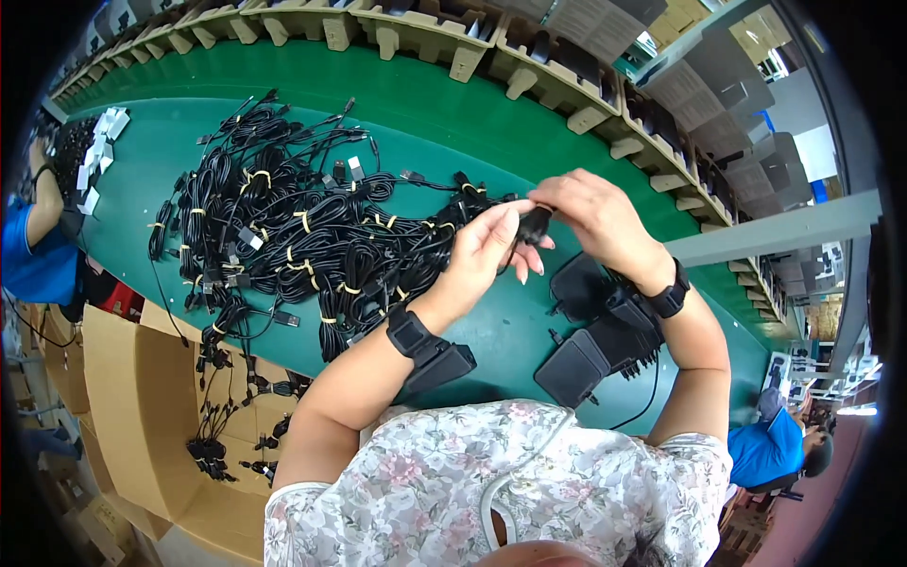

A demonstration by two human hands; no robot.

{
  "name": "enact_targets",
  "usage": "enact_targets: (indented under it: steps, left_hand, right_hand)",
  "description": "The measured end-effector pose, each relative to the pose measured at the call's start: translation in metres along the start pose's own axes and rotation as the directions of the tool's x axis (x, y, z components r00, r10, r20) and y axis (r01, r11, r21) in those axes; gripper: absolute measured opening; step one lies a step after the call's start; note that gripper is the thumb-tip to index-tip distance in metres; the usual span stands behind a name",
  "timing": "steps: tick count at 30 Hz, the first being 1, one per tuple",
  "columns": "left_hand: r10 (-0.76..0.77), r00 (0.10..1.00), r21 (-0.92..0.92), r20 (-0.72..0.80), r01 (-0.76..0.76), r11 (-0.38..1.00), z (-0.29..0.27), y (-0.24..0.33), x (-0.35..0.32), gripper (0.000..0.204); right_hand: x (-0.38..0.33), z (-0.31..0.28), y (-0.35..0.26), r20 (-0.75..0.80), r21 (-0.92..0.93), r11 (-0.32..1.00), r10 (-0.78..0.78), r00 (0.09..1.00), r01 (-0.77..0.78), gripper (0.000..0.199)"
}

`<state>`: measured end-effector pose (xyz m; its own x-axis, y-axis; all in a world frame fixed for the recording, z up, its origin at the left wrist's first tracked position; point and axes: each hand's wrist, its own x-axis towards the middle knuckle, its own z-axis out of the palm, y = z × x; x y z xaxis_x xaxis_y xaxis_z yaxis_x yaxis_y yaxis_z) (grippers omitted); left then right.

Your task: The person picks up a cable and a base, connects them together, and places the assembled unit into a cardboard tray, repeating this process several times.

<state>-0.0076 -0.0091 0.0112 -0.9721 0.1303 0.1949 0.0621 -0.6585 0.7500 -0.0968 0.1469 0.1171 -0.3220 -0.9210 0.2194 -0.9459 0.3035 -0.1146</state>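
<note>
My left hand (484,248) is closed round a small black cable bundle (535,225), held above the green table. My right hand (597,210) meets it from the other side, with fingertips pinched at the bundle's upper end; exactly what they grip there is hidden. To the left of my hands spreads a large heap of black cables (274,222), coiled and tied with pale yellow bands. Several black box-shaped devices (572,367) lie on the table below my right hand, beside my right forearm. Each wrist wears a black strap.
An open cardboard box (128,416) with more cables inside stands at the table's near left edge. Cardboard trays (425,40) holding dark items line the far side. A grey metal bar (784,230) juts in from the right. Co-workers in blue sit at far left and right.
</note>
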Motion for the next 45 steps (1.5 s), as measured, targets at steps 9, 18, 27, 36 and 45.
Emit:
enact_targets:
  steps: [9, 18, 27, 36, 45]
  left_hand:
    - [0.151, 0.987, 0.443, -0.062, -0.109, 0.890, -0.002, -0.013, -0.001, 0.036]
    - [0.356, 0.918, 0.905, 0.174, -0.291, 0.309, -0.007, 0.013, -0.001, 0.035]
    - [-0.019, 0.982, -0.006, -0.187, 0.018, 1.000, 0.012, -0.008, -0.003, 0.028]
    - [-0.217, 0.976, 0.270, -0.008, 0.211, 0.940, 0.006, -0.014, -0.010, 0.022]
    - [-0.143, 0.984, -0.064, -0.107, 0.137, 0.989, 0.003, -0.009, -0.006, 0.023]
  right_hand:
    - [-0.026, 0.022, -0.033, 0.141, 0.884, 0.247, 0.668, 0.731, -0.397, 0.011]
    - [-0.018, -0.023, -0.024, -0.280, 0.802, 0.535, 0.729, 0.624, -0.265, 0.009]
    - [-0.025, 0.031, -0.059, -0.108, -0.139, 0.924, 0.343, 0.933, -0.355, 0.047]
    - [-0.022, 0.012, -0.050, 0.079, -0.028, 0.996, -0.084, 0.993, 0.086, 0.062]
    - [0.002, -0.021, -0.024, 0.424, -0.256, 0.967, 0.125, 0.897, -0.014, 0.046]
